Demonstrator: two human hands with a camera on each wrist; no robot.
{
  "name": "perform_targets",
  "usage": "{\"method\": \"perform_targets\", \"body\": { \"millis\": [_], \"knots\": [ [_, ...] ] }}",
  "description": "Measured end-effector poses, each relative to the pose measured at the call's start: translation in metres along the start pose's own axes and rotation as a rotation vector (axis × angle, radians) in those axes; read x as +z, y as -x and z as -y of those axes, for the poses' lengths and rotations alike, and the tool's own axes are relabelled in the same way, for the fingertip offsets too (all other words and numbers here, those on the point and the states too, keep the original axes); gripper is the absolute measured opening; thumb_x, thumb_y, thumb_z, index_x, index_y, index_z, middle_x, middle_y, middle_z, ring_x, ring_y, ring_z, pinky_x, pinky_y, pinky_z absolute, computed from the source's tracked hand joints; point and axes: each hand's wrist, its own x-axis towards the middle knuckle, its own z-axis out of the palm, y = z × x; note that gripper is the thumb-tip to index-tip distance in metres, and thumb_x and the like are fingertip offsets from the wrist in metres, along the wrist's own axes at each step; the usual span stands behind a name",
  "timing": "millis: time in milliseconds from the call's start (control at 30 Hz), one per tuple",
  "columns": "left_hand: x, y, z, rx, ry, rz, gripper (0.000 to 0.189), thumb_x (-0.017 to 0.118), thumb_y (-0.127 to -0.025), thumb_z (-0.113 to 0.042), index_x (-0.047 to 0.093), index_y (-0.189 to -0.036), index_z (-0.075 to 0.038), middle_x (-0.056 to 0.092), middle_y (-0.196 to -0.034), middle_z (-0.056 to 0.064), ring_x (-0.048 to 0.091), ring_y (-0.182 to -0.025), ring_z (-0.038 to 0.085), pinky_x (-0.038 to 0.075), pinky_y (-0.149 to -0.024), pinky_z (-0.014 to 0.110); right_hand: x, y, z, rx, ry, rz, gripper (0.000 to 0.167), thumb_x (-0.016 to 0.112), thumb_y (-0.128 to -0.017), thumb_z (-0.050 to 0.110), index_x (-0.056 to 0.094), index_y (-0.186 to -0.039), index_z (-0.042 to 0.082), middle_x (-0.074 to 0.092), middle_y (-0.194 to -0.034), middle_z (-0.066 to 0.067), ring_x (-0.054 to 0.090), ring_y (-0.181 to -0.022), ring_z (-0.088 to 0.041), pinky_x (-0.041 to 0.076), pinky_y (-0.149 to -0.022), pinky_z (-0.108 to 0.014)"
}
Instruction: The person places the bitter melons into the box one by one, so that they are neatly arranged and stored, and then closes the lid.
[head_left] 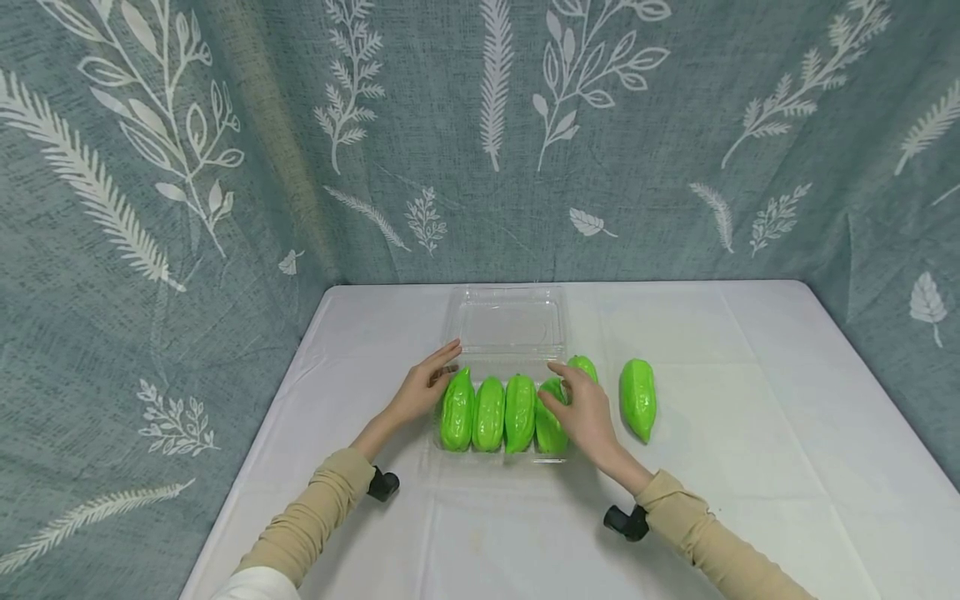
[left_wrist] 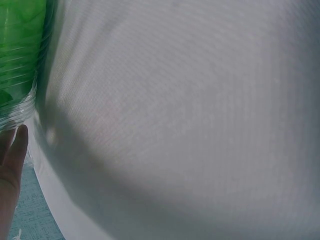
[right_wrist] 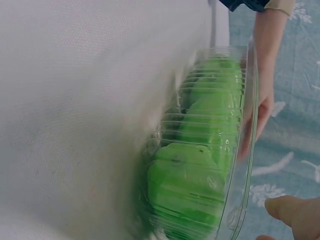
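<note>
A clear plastic clamshell box (head_left: 506,321) lies with its lid folded back. Side by side in its base are several glossy green ridged fruits (head_left: 489,414), like star fruit. My left hand (head_left: 420,390) is at the box's left side, fingers extended along the rim beside the leftmost fruit. In the left wrist view its fingertips (left_wrist: 21,135) are right at the clear wall. My right hand (head_left: 585,414), fingers loosely bent, is over the box's right end and partly hides the rightmost fruit (head_left: 550,427). The right wrist view shows a fingertip (right_wrist: 280,206) just off the rim.
Another green fruit (head_left: 582,365) shows partly behind my right hand, and one more (head_left: 638,400) lies farther right on the white tablecloth (head_left: 750,467). A blue-green leaf-patterned curtain (head_left: 465,208) hangs around the back and sides of the table. Black cameras sit at both wrists.
</note>
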Motion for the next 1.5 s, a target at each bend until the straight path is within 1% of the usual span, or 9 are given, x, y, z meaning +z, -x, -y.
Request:
{"method": "perform_targets", "body": {
  "millis": [200, 467, 733, 833, 933, 1033, 1233, 1500],
  "knots": [
    [0.000, 0.000, -0.001, -0.009, -0.001, -0.003, 0.045, 0.043, -0.091, 0.013, 0.043, -0.136, 0.011, 0.034, -0.147, 0.027, 0.053, -0.119, 0.045, 0.041, -0.105, 0.051, 0.000, 0.001, 0.000, 0.000, -0.003, -0.003, 0.046, 0.067, -0.087, 0.020, 0.057, -0.127, 0.001, 0.060, -0.126, -0.021, 0.065, -0.102, -0.038, 0.056, -0.084, -0.048],
    [0.001, 0.000, 0.000, -0.009, 0.000, -0.002, 0.045, 0.044, -0.091, 0.013, 0.043, -0.136, 0.011, 0.034, -0.147, 0.028, 0.054, -0.118, 0.045, 0.042, -0.104, 0.051, -0.004, 0.000, -0.004, 0.010, -0.026, -0.006, 0.048, 0.068, -0.086, 0.020, 0.056, -0.128, 0.000, 0.060, -0.125, -0.022, 0.064, -0.102, -0.038, 0.056, -0.086, -0.049],
    [0.000, 0.000, 0.001, 0.001, 0.001, -0.005, 0.045, 0.044, -0.091, 0.013, 0.043, -0.135, 0.012, 0.034, -0.147, 0.028, 0.053, -0.118, 0.046, 0.041, -0.105, 0.049, -0.016, -0.003, -0.011, 0.033, -0.049, -0.028, 0.047, 0.067, -0.087, 0.018, 0.055, -0.129, 0.000, 0.057, -0.129, -0.023, 0.061, -0.106, -0.039, 0.055, -0.089, -0.049],
    [0.000, 0.001, 0.001, 0.003, 0.002, -0.006, 0.044, 0.044, -0.091, 0.014, 0.043, -0.135, 0.012, 0.034, -0.147, 0.029, 0.054, -0.117, 0.046, 0.041, -0.104, 0.050, -0.022, -0.003, -0.012, 0.040, -0.062, -0.027, 0.047, 0.067, -0.087, 0.017, 0.054, -0.129, -0.001, 0.057, -0.129, -0.024, 0.060, -0.108, -0.040, 0.054, -0.090, -0.050],
    [-0.001, 0.001, 0.000, 0.005, 0.006, -0.004, 0.044, 0.043, -0.090, 0.014, 0.042, -0.135, 0.013, 0.034, -0.147, 0.029, 0.054, -0.117, 0.047, 0.042, -0.104, 0.050, -0.027, -0.003, -0.014, 0.037, -0.080, -0.045, 0.047, 0.067, -0.087, 0.015, 0.054, -0.128, -0.004, 0.056, -0.128, -0.026, 0.060, -0.109, -0.042, 0.053, -0.092, -0.050],
    [-0.001, 0.001, 0.000, 0.005, 0.013, -0.004, 0.044, 0.043, -0.090, 0.014, 0.042, -0.135, 0.013, 0.034, -0.147, 0.029, 0.054, -0.117, 0.047, 0.042, -0.104, 0.051, -0.033, -0.003, -0.018, 0.044, -0.070, -0.067, 0.047, 0.067, -0.087, 0.014, 0.054, -0.128, -0.004, 0.056, -0.128, -0.026, 0.060, -0.109, -0.044, 0.053, -0.092, -0.050],
    [0.000, 0.001, 0.000, 0.001, 0.014, -0.007, 0.044, 0.044, -0.091, 0.014, 0.042, -0.135, 0.013, 0.034, -0.147, 0.029, 0.052, -0.119, 0.046, 0.041, -0.105, 0.050, -0.047, -0.003, -0.030, 0.109, -0.024, -0.072, 0.049, 0.064, -0.089, 0.017, 0.051, -0.132, -0.002, 0.055, -0.130, -0.026, 0.058, -0.112, -0.043, 0.053, -0.093, -0.049],
    [-0.001, 0.001, -0.001, -0.004, 0.015, 0.003, 0.044, 0.043, -0.091, 0.014, 0.041, -0.135, 0.013, 0.032, -0.147, 0.030, 0.052, -0.119, 0.047, 0.043, -0.103, 0.051, -0.063, -0.004, -0.045, 0.114, 0.040, -0.137, 0.047, 0.065, -0.088, 0.013, 0.053, -0.129, -0.005, 0.056, -0.127, -0.029, 0.060, -0.108, -0.045, 0.054, -0.090, -0.050]
  ]
}}
